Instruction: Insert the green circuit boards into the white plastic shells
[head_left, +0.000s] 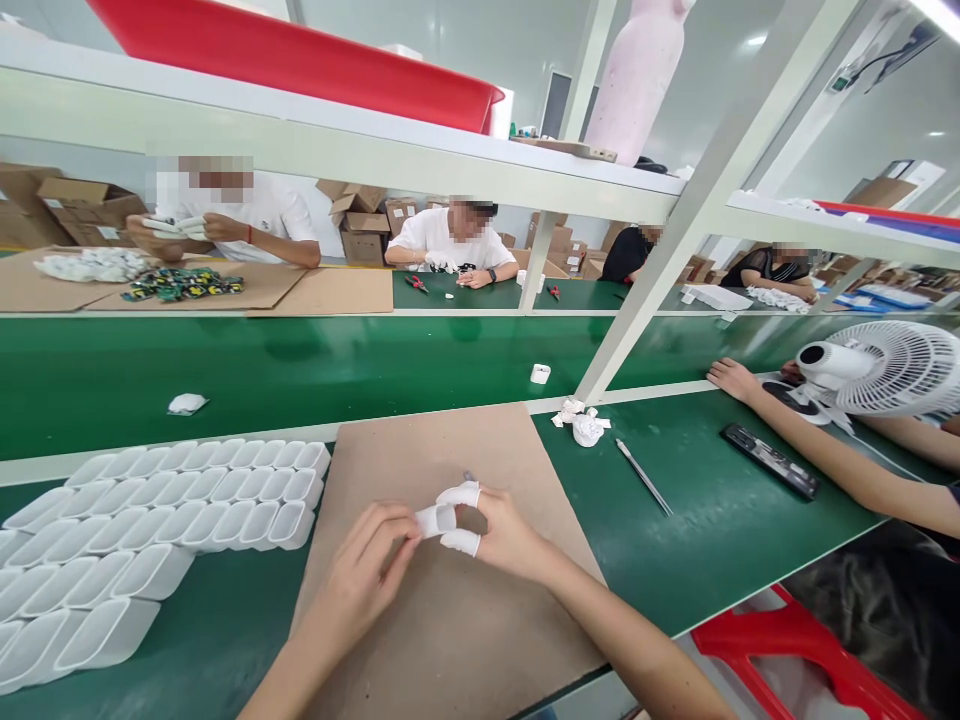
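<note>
Over the brown cardboard sheet point(420, 620), a small white plastic shell point(436, 520) is held between my two hands. My left hand point(375, 555) pinches its left end with thumb and fingers. White finger covers sit on the thumb and index finger of my right hand point(499, 525), which close on the shell's right end from above and below. A small dark bit shows just behind the right index fingertip; I cannot make out what it is. To the left stand several rows of open white plastic cups point(150, 575) on the green table.
Right of the cardboard lie crumpled white scraps point(589, 428), a metal pen-like tool point(643, 475) and a black case point(770, 460). A co-worker's arm point(817, 435) reaches in near a white fan point(900, 370). The green belt point(360, 360) carries a white piece point(540, 374). A slanted post point(660, 260) rises ahead.
</note>
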